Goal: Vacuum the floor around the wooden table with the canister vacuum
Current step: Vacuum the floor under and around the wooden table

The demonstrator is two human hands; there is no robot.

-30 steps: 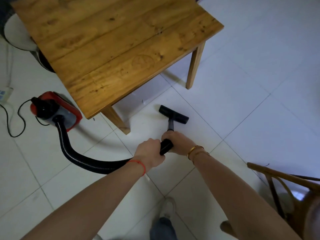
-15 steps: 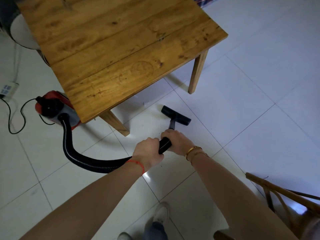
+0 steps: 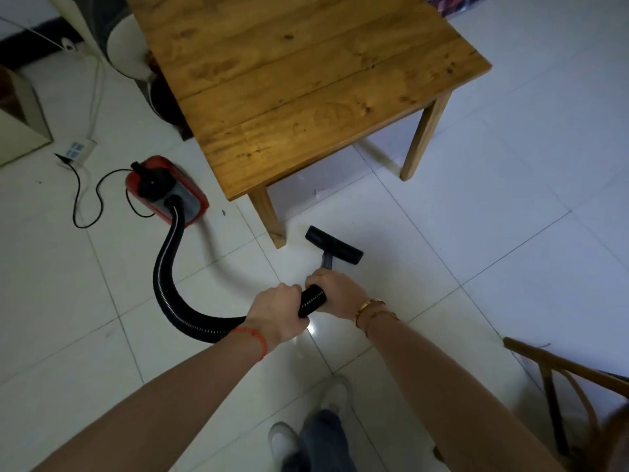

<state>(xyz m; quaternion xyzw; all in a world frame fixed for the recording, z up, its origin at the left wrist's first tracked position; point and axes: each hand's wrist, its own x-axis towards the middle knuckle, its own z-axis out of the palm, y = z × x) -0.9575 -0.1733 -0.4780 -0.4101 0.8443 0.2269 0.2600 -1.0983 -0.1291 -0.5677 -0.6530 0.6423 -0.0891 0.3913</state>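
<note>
Canister vacuum (image 3: pixel 166 189) sits on the white tiled floor (image 3: pixel 510 233) at the left, just beside the near-left corner of the wooden table, with its cord (image 3: pixel 85 202) trailing left to a power strip (image 3: pixel 77 150). From it the black ribbed hose (image 3: pixel 166 277) curves down and right into both hands. The left hand (image 3: pixel 277 313) is wrapped around the hose with fingers fully curled; the right hand (image 3: pixel 335 294) grips the hose end the same way, just behind the short tube that carries the floor nozzle (image 3: pixel 333 245).

The nozzle lies flat on the tile just right of the near table leg (image 3: pixel 270 216), close but apart. To do this pass well, I judge it best to keep the head flat and run it parallel to the tabletop (image 3: pixel 306 80) edge, skirting the leg and not knocking it. Under the table between the 2 visible legs there is open floor; the far leg (image 3: pixel 423 134) marks its end. Right of that the tiles lie wide and free, until the wooden chair (image 3: pixel 561 376) at the lower right limits backing up.
</note>
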